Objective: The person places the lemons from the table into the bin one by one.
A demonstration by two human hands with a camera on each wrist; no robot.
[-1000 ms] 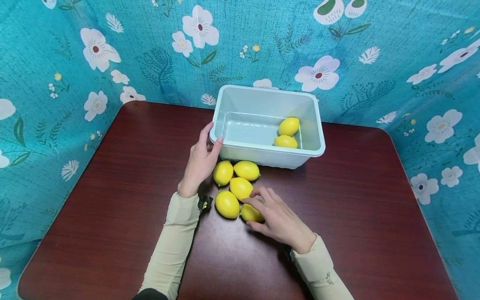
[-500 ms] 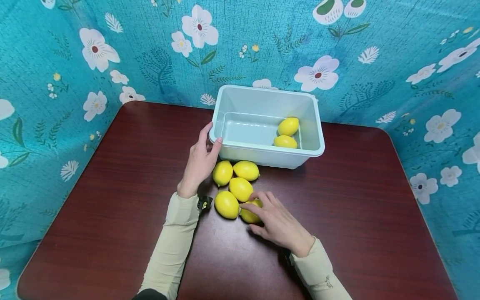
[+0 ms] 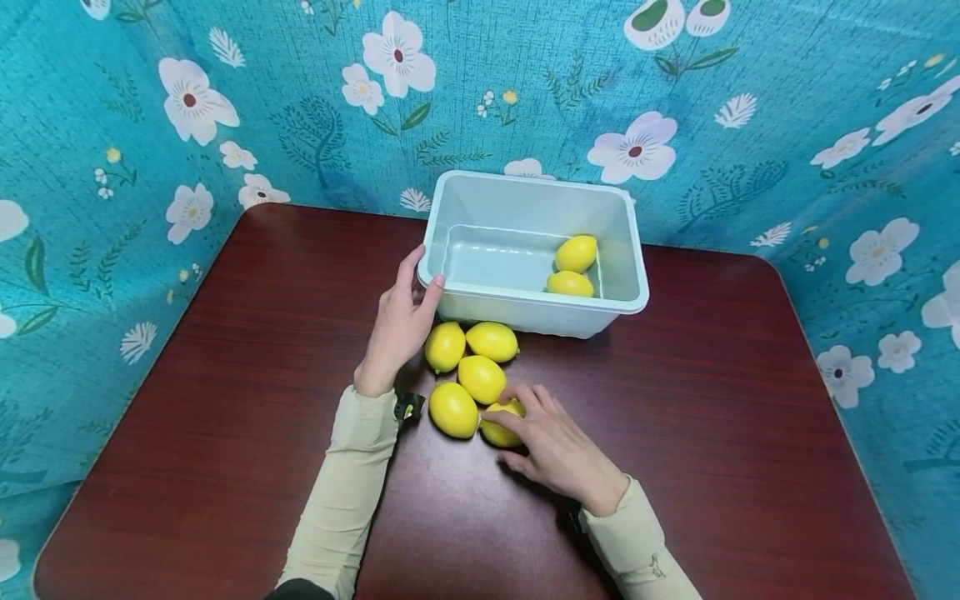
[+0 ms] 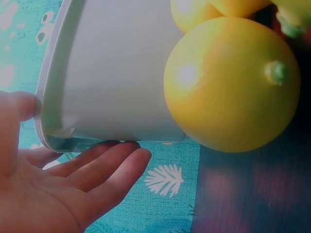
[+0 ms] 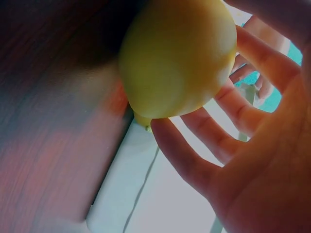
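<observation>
your right hand (image 3: 555, 437) is bending over the near lemon (image 3: 497, 429), index finger lying across its top and thumb sitting just off its lower edge. in the right wrist view your fingers are spreading along one side of it; i cannot tell whether you are gripping it or only surrounding it. the near lemon is resting on the table (image 3: 712, 417), just beside another lemon (image 3: 453, 410).

your left hand (image 3: 405, 321) is grasping the bin (image 3: 532, 317) by its near left corner, thumb pressing the front rim and fingers reaching along the outer left side, under the rim.

between your hands and the bin, three more lemons (image 3: 482, 379) are lying close together, two of them just in front of the bin's wall. inside, two lemons (image 3: 576, 252) are sitting together at the right end. beyond, a flowered blue cloth (image 3: 510, 50) is hanging behind the table.
</observation>
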